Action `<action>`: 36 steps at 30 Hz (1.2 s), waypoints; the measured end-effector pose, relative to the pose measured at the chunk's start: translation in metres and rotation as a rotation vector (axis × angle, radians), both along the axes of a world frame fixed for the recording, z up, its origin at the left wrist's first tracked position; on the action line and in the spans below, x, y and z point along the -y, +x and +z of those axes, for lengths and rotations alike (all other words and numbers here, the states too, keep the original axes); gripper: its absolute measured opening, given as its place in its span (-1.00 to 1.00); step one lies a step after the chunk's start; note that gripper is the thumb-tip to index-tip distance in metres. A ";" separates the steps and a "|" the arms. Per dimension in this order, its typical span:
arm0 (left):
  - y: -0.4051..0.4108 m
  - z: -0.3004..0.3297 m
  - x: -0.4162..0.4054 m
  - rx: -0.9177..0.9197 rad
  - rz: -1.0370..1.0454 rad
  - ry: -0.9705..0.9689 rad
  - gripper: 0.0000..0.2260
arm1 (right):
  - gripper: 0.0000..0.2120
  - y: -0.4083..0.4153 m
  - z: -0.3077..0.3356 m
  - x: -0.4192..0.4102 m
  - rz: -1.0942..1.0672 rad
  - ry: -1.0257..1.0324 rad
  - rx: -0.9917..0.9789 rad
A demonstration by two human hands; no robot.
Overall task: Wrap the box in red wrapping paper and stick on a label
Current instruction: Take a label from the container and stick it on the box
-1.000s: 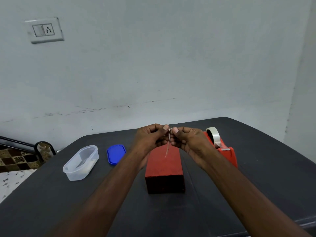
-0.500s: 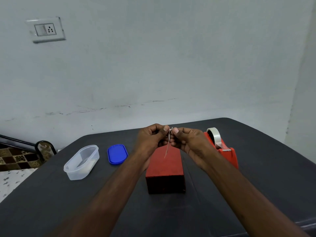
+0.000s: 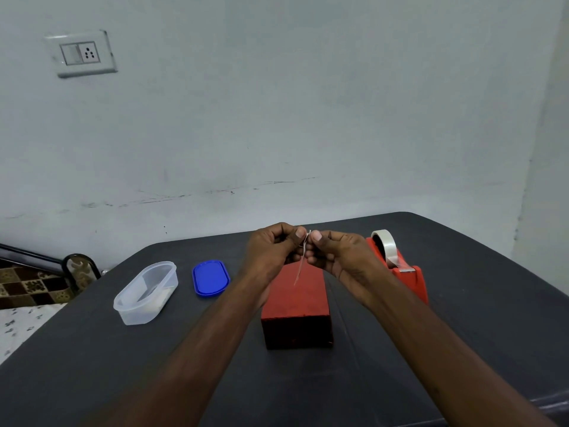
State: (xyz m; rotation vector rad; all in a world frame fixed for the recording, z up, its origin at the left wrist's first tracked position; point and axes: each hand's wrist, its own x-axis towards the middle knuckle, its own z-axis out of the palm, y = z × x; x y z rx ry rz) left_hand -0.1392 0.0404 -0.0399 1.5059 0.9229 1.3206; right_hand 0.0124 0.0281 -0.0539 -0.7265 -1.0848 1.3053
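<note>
A dark tabletop [image 3: 462, 318] carries everything. The clear plastic tub [image 3: 146, 292] sits at about nine o'clock from the red box, well apart from it, lid off; something pale lies at its bottom, too blurred to name. Its blue lid [image 3: 211, 277] lies flat just beside it, between the tub and the left forearm.

The red box [image 3: 297, 306], wrapped in red paper, stands in the middle of the tabletop with one short end facing the camera. Both hands hover over its far end, at twelve o'clock. The left hand [image 3: 271, 249] has its fingers curled in and its thumb pressed to its forefinger, pinching the top of a thin pale strip [image 3: 301, 260]. The right hand [image 3: 338, 254], fingers curled the same way, pinches the same top end from the other side, so the two thumbs nearly meet. The strip hangs down between the hands, seen edge-on, its lower end over the box top; whether it touches the box cannot be told.

At three o'clock from the box stands a red tape dispenser [image 3: 406, 278] with a roll of clear tape [image 3: 385, 245], partly hidden behind the right wrist.

On the wall, at ten o'clock, is a white switch plate [image 3: 80, 53].
</note>
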 end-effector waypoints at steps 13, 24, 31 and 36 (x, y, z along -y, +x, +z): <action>-0.014 0.018 0.011 -0.141 -0.028 0.089 -0.88 | -0.85 0.005 0.004 0.003 0.026 -0.029 0.009; -0.012 0.021 0.014 -0.104 0.009 0.053 -0.90 | -0.84 0.002 0.008 0.004 -0.086 0.087 0.137; -0.013 0.025 0.014 0.015 -0.054 -0.069 -0.86 | -0.86 0.002 0.016 0.004 -0.136 0.203 0.216; -0.014 0.032 0.020 0.084 -0.124 -0.123 -0.87 | -0.85 0.005 0.023 0.009 -0.090 0.272 0.252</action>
